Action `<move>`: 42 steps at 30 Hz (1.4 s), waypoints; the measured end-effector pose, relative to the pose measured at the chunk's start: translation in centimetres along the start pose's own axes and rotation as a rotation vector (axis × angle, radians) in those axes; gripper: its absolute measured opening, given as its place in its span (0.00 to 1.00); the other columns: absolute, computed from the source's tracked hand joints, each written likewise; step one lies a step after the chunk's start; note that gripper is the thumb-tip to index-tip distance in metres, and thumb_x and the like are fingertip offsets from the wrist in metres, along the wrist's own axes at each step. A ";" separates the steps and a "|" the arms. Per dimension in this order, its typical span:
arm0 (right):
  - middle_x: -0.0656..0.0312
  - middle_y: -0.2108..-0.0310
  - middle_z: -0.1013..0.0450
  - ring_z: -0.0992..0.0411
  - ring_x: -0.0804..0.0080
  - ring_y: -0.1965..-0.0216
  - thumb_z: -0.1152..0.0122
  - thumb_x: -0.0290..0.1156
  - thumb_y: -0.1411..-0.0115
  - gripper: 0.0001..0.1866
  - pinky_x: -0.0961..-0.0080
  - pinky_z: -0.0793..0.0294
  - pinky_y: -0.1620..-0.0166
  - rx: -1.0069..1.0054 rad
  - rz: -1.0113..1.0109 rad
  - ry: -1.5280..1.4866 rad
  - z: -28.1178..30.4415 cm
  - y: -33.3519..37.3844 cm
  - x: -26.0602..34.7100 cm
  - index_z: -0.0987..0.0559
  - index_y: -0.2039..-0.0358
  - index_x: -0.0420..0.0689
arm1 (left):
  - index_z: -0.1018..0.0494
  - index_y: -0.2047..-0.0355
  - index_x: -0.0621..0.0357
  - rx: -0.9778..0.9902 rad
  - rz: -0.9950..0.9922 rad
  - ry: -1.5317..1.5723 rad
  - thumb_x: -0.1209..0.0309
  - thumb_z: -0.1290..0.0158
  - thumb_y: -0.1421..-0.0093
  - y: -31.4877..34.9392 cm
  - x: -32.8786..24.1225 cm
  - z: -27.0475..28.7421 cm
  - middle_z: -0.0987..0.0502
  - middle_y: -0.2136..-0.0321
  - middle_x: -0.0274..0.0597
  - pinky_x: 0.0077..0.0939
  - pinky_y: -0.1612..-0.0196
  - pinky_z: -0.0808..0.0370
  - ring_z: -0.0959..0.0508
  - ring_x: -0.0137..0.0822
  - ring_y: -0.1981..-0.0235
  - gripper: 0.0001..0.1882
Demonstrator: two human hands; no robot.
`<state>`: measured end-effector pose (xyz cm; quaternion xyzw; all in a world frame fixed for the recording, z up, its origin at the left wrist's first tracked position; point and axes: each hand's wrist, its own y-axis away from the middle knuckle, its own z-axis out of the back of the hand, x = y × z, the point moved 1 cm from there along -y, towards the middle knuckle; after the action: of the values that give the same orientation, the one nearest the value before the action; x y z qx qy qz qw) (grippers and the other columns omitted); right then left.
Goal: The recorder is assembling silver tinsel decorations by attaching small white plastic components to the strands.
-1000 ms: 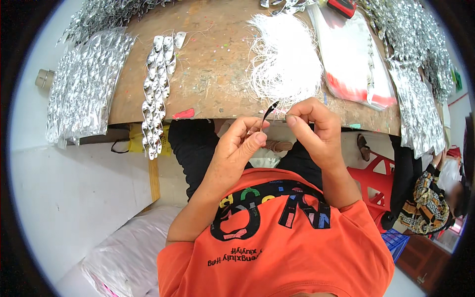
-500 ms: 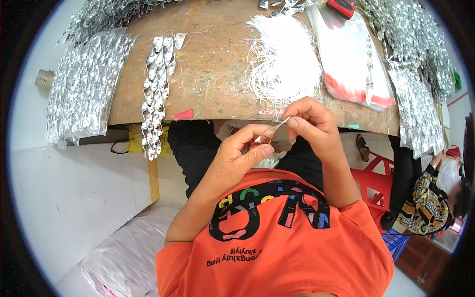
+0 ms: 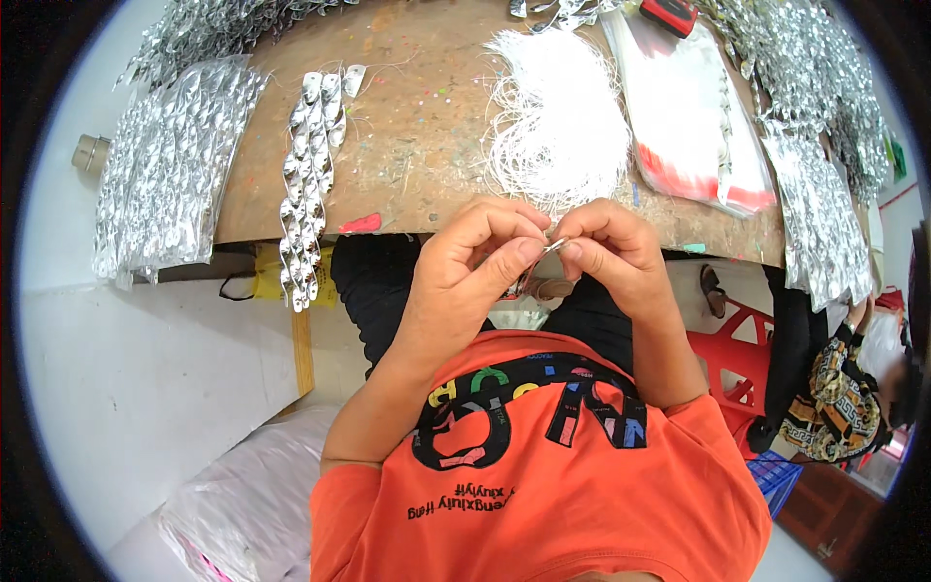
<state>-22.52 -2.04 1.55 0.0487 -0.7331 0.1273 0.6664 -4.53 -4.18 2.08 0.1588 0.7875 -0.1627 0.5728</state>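
Observation:
Just past the table's front edge, my left hand (image 3: pixel 475 260) and my right hand (image 3: pixel 613 254) meet fingertip to fingertip. Between them runs a thin white string (image 3: pixel 555 246), pinched by thumb and forefinger on both sides. A small shiny silvery piece shows below my left fingers, mostly hidden by them. Beyond my hands, a heap of loose white strings (image 3: pixel 558 116) spreads over the brown table (image 3: pixel 417 145). Twisted silver strips (image 3: pixel 308 165) lie to the left, their lower ends hanging over the edge.
Bagged silver spirals (image 3: pixel 175 165) hang over the table's left end, more (image 3: pixel 819 213) over the right. Clear plastic bags with a red band (image 3: pixel 693 126) lie right of the strings, a red-and-black device (image 3: pixel 669 15) above them. A red stool (image 3: pixel 732 359) and another person (image 3: pixel 839 398) are at right.
My left hand has moved up and right, closer to my right fingertips. The stretch of string between the hands is shorter. My right hand has barely moved.

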 end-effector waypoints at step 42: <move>0.66 0.86 0.36 0.47 0.87 0.87 0.46 0.32 0.42 0.07 0.93 0.53 0.84 -0.121 -0.371 -0.606 -1.1 -1.4 -2.4 0.28 0.70 0.41 | 0.30 0.52 0.59 0.112 0.109 -0.518 0.81 0.52 0.46 4.8 -0.4 4.2 0.30 0.67 0.37 0.16 0.67 0.34 0.31 0.26 0.69 0.20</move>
<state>-20.88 -3.33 -0.55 0.1768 -0.8823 -0.0595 0.4320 1.24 -1.78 0.84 0.1854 0.5947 -0.2104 0.7535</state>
